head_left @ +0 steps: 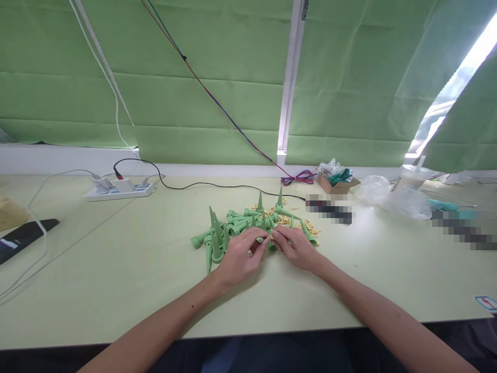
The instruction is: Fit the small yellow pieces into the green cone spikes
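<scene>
In the head view, my left hand (pixel 241 255) is closed around a green plastic spike (pixel 260 240), whose tip pokes out between the fingers. My right hand (pixel 298 248) meets it from the right, thumb and forefinger pinching a small yellow plastic piece (pixel 271 236) against the spike's other end. My fingers cover most of both parts. Just beyond my hands lies a heap of green hollow spikes (pixel 217 239), some standing point up, others on their sides. Small yellow pieces (pixel 309 227) are scattered behind and to the right of the heap.
A white power strip (pixel 120 192) with plugs and cables sits at the back left. A dark flat object (pixel 29 235) lies far left. Along the back right are coiled wires (pixel 298 177), a small cardboard box (pixel 337 185) and a cup with a straw (pixel 409 178) among plastic bags.
</scene>
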Demonstrator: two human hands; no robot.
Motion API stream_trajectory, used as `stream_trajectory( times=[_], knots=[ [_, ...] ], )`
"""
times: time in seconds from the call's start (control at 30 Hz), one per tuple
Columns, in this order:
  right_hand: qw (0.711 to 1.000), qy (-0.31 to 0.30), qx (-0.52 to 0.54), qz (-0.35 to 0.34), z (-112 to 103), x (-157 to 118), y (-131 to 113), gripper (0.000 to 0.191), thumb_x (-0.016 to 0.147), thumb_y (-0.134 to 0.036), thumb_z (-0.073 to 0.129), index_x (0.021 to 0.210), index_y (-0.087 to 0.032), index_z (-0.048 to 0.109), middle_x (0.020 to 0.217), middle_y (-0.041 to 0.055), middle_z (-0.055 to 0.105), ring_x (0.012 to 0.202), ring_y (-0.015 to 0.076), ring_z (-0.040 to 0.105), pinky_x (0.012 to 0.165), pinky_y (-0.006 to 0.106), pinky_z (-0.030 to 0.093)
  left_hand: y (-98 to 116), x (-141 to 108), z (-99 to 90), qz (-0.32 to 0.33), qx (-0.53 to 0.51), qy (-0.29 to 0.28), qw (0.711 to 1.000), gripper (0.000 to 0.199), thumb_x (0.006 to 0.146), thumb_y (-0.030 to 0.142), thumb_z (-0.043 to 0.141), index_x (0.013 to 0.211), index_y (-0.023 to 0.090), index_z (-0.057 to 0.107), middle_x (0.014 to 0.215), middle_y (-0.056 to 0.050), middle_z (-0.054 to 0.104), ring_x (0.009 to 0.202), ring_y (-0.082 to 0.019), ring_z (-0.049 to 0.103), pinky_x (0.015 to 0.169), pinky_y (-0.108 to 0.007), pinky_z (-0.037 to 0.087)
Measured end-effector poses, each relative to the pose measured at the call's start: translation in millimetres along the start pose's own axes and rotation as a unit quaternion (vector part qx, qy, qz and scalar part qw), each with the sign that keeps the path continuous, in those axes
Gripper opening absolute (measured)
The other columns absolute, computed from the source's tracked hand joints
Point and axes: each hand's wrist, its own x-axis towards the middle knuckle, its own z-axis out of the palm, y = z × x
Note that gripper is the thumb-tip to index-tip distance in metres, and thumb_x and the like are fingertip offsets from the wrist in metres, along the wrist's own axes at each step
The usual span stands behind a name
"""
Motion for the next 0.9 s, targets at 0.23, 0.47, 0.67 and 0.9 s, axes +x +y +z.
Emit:
stream_trajectory(
  times=[0.23,0.47,0.67,0.9],
  knots=[
    [1.0,0.001,0.02,-0.004,-1.2,-0.2,-1.2,0.029,0.102,-0.029,0.038,0.076,-0.021,0.049,0.062,-0.0022,0.053,0.056,0.0125,0.048,0.06,0.026,0.038,4.3,3.2,-2.9,-0.038,-0.007,-0.002,0.999,0.007,0.093,0.019,0.054,0.094,0.019,0.061,0.08,-0.001,0.064,0.054,-0.008,0.057,0.045,-0.018,0.045],
    [1.0,0.001,0.005,-0.006,1.2,-1.0,2.2,0.025,0.1,-0.026,0.039,0.078,-0.021,0.047,0.06,-0.0034,0.048,0.055,0.0122,0.044,0.058,0.025,0.035,2.9,2.2,-2.2,-0.036,-0.004,-0.006,0.999,0.006,0.093,0.02,0.054,0.093,0.018,0.06,0.079,0.0,0.062,0.052,-0.007,0.056,0.044,-0.018,0.043],
    [1.0,-0.001,-0.029,0.001,6.0,-1.5,6.9,0.034,0.102,-0.03,0.031,0.07,-0.022,0.036,0.059,-0.0034,0.041,0.051,0.0119,0.037,0.055,0.027,0.03,1.7,-0.2,-1.0,0.001,0.008,-0.017,1.0,0.007,0.094,0.017,0.052,0.096,0.017,0.059,0.084,-0.001,0.063,0.053,-0.006,0.055,0.046,-0.018,0.044],
    [0.999,0.002,-0.049,0.003,7.2,-1.4,7.5,0.039,0.103,-0.031,0.029,0.066,-0.021,0.024,0.056,-0.0056,0.025,0.05,0.0111,0.023,0.053,0.028,0.022,2.4,-0.1,-2.5,0.036,0.019,-0.043,0.998,0.013,0.095,0.012,0.049,0.101,0.017,0.059,0.089,-0.002,0.063,0.056,-0.006,0.054,0.048,-0.018,0.045]
  ],
)
